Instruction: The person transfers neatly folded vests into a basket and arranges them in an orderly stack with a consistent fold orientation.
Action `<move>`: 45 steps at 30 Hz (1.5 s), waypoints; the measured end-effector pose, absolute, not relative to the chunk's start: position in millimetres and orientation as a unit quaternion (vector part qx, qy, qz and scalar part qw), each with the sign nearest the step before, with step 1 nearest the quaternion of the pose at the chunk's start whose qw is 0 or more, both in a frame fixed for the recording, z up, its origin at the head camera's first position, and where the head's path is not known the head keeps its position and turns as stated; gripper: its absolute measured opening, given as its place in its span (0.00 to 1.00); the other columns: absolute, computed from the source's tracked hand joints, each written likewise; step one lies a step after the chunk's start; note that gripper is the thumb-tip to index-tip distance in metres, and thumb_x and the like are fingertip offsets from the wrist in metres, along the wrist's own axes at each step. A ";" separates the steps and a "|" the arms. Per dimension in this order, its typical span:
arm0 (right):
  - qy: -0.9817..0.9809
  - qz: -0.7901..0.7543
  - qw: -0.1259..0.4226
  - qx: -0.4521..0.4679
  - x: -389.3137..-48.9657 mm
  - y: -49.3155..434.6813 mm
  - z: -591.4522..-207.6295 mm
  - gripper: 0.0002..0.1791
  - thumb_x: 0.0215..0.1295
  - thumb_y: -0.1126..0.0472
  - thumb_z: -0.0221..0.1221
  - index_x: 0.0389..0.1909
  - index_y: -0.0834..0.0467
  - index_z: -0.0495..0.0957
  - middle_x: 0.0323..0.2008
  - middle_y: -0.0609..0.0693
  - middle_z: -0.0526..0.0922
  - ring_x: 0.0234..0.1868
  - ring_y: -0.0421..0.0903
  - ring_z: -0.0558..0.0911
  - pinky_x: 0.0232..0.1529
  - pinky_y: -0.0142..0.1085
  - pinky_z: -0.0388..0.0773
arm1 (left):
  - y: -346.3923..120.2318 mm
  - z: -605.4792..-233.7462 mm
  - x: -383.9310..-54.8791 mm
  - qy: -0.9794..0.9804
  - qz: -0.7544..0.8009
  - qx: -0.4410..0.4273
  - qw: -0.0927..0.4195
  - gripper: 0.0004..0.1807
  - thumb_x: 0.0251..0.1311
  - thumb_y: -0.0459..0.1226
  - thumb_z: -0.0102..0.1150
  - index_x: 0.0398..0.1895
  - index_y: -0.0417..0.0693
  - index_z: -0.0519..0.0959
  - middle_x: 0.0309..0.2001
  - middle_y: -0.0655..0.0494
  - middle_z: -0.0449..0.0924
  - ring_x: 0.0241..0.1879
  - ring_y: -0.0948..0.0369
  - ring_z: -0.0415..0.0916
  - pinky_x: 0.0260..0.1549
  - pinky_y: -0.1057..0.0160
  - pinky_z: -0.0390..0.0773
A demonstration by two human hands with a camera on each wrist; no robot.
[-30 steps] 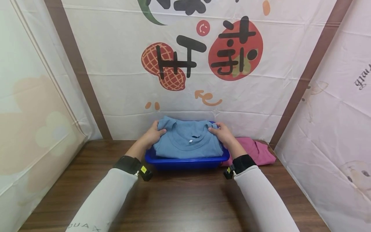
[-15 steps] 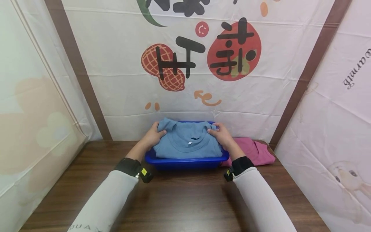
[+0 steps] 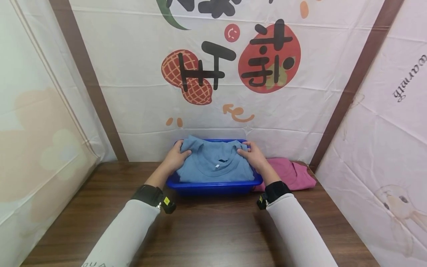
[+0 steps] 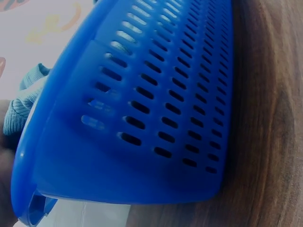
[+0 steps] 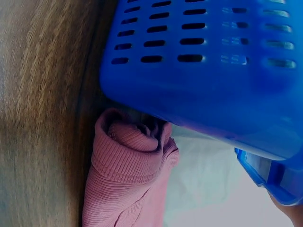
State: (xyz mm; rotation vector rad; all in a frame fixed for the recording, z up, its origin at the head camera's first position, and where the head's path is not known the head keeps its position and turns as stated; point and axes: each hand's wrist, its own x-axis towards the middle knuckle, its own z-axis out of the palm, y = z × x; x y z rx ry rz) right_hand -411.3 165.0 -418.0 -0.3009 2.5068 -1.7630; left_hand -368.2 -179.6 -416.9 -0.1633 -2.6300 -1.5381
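light-blue crew-neck shirt (image 3: 217, 173): folded, neckline up, inside blue slotted plastic basket (image 3: 213, 189) | left hand (image 3: 175, 155): pinching shirt's left shoulder | right hand (image 3: 256, 156): pinching its right shoulder | folded pink ribbed-edged garment (image 3: 291, 175): just right of basket | wood-grain table (image 3: 210, 233): beneath | printed fabric backdrop (image 3: 140, 74): behind

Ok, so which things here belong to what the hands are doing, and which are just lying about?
In the job:
blue shirt, pinched by left hand and right hand
blue basket, with the shirt in it

Apparently lying about:
pink garment, beside the basket, in neither hand
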 end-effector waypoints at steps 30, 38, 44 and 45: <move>0.873 -0.475 -0.015 -0.110 -407.7 156.2 -419.1 0.32 0.71 0.47 0.63 0.69 0.56 0.66 0.59 0.61 0.78 0.58 0.54 0.76 0.63 0.52 0.72 | -177.8 -419.9 -369.8 -0.894 -0.444 -0.038 0.051 0.28 0.75 0.45 0.55 0.73 0.45 0.64 0.69 0.39 0.71 0.68 0.42 0.69 0.65 0.39 0.69; 0.886 -0.452 -0.016 -0.107 -405.2 153.5 -419.2 0.31 0.71 0.47 0.63 0.68 0.56 0.67 0.58 0.61 0.79 0.56 0.55 0.78 0.61 0.52 0.73 | -174.5 -419.6 -369.2 -0.913 -0.402 -0.036 0.056 0.29 0.75 0.46 0.55 0.72 0.44 0.64 0.68 0.39 0.71 0.68 0.42 0.69 0.66 0.38 0.68; 0.888 -0.448 -0.012 -0.101 -404.8 155.0 -418.6 0.32 0.71 0.46 0.63 0.69 0.54 0.66 0.61 0.62 0.78 0.61 0.57 0.77 0.66 0.55 0.72 | -171.4 -419.4 -368.4 -0.914 -0.401 -0.034 0.054 0.29 0.75 0.47 0.54 0.72 0.43 0.63 0.69 0.39 0.70 0.68 0.42 0.68 0.66 0.38 0.69; 0.889 -0.447 -0.013 -0.101 -404.9 155.3 -418.6 0.32 0.71 0.46 0.63 0.69 0.54 0.66 0.61 0.62 0.79 0.61 0.57 0.77 0.66 0.56 0.71 | -170.8 -419.4 -368.8 -0.915 -0.399 -0.033 0.054 0.29 0.75 0.47 0.54 0.72 0.43 0.64 0.69 0.39 0.70 0.68 0.42 0.69 0.65 0.38 0.69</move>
